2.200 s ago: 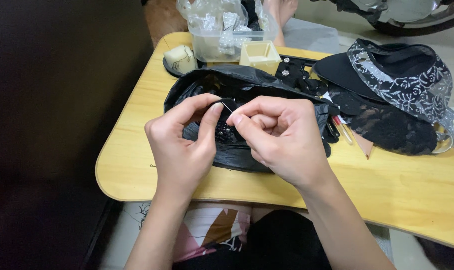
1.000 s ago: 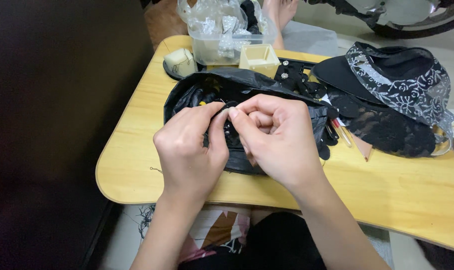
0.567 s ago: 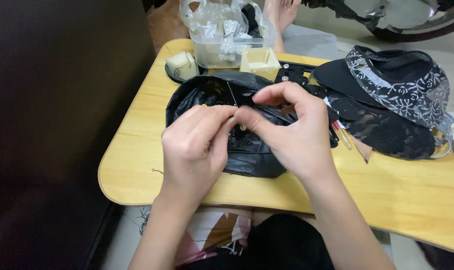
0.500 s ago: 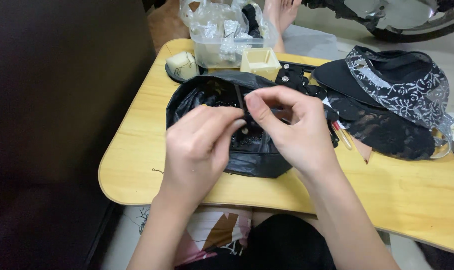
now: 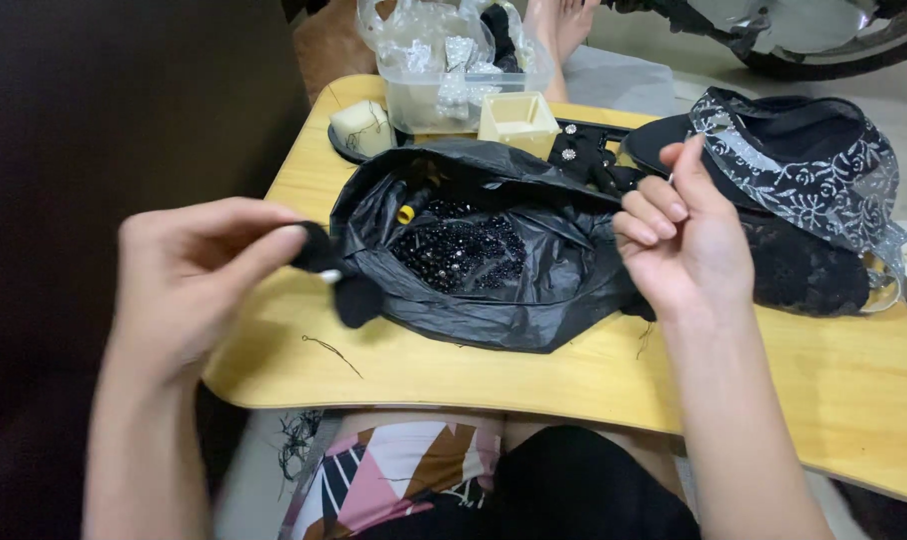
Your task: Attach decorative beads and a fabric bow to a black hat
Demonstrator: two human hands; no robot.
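Black fabric piece [image 5: 339,280], small and dark, is pinched between the thumb and fingertips of the left hand [image 5: 189,285], out over the left edge of the wooden table [image 5: 594,385] — and that's a change, because half a second ago both hands were bunched together over the middle of the black plastic bag [image 5: 494,260]. Now they've drawn apart: the left has swung out wide and is blurred with motion, while the right hand [image 5: 689,235] has lifted to the bag's right side, fingers curled in loosely with the fingertips close together. It may be pulling a thread taut, though I can't make out any thread or needle in that hand at this sharpness. So the piece has come off the bag and hangs just beside its left rim, well apart from the right hand. Between the two hands the bag lies open, showing a heap of black beads [image 5: 459,250] and a little yellow-tipped spool [image 5: 409,210]. Beyond it sit a cream square box [image 5: 519,120] and a clear plastic tub [image 5: 444,85], and to the right lies black lace cloth [image 5: 804,200].
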